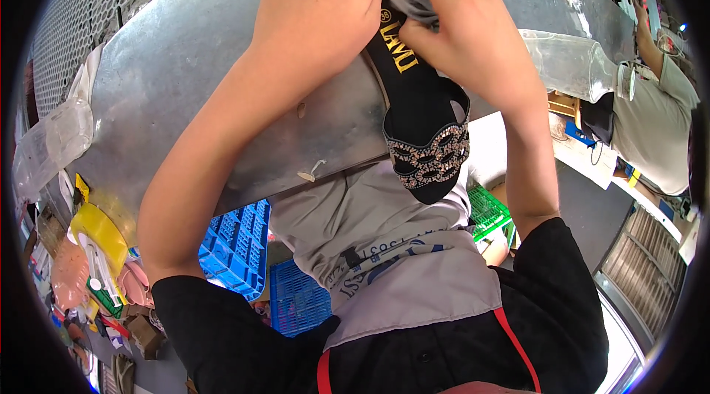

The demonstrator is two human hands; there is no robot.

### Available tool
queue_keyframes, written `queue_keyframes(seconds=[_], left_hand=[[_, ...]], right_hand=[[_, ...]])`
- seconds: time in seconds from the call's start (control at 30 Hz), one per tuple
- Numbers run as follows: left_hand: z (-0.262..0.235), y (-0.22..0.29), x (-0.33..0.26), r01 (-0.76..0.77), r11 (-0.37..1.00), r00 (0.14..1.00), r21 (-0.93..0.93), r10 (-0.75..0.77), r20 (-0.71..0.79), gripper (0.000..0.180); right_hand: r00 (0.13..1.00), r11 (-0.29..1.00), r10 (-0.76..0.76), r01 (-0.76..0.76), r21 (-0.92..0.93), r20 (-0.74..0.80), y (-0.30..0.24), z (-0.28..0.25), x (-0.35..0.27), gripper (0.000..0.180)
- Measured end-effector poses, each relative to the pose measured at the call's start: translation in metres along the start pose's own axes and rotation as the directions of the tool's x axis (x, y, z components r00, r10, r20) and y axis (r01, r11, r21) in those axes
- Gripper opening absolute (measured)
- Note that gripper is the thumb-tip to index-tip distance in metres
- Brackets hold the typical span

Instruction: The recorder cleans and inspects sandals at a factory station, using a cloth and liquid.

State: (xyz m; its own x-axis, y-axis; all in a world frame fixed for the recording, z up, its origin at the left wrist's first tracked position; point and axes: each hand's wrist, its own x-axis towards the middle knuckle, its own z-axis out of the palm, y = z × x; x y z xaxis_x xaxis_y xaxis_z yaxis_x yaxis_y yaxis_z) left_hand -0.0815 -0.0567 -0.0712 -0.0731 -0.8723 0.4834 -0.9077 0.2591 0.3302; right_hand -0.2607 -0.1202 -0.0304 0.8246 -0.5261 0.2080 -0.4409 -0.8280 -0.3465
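A black sandal [420,109] with a studded, jewelled strap lies on a grey metal bench [192,61], its toe end pointing toward me and hanging past the bench edge. My left hand [318,9] grips the sandal's heel end from the left. My right hand [462,31] pinches a small grey cloth [414,2] and presses it onto the sandal's insole near the heel. Gold lettering shows on the insole between my hands.
Clear plastic bottles lie on the bench at the far right [573,65] and far left [52,142]. Blue crates [240,246] and a green crate [488,213] sit on the floor below. Another person [654,109] in a grey shirt works at the right.
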Motion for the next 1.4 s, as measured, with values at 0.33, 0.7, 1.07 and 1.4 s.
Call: queue_keyframes(seconds=[0.33,0.7,1.07,1.4], left_hand=[[-0.001,0.003,0.000,-0.004,0.999,1.000,0.045,0.004,-0.008,0.029],[-0.003,0.004,0.001,0.001,0.999,1.000,0.048,-0.002,0.013,0.028],[0.000,0.005,0.000,0.036,0.998,0.999,0.043,-0.038,0.037,0.033],[0.011,0.001,-0.001,0.016,0.996,1.000,0.085,-0.015,-0.023,0.032]], right_hand=[[0.847,0.781,0.518,-0.410,0.471,-0.123,-0.007,-0.003,-0.036,0.025],[0.991,0.966,0.118,-0.128,0.222,0.058,-0.005,-0.018,-0.051,0.027],[0.998,0.992,0.062,-0.064,0.106,0.017,-0.002,-0.014,-0.051,0.038],[0.997,0.990,0.054,-0.060,0.124,0.050,-0.002,-0.015,-0.045,0.039]])
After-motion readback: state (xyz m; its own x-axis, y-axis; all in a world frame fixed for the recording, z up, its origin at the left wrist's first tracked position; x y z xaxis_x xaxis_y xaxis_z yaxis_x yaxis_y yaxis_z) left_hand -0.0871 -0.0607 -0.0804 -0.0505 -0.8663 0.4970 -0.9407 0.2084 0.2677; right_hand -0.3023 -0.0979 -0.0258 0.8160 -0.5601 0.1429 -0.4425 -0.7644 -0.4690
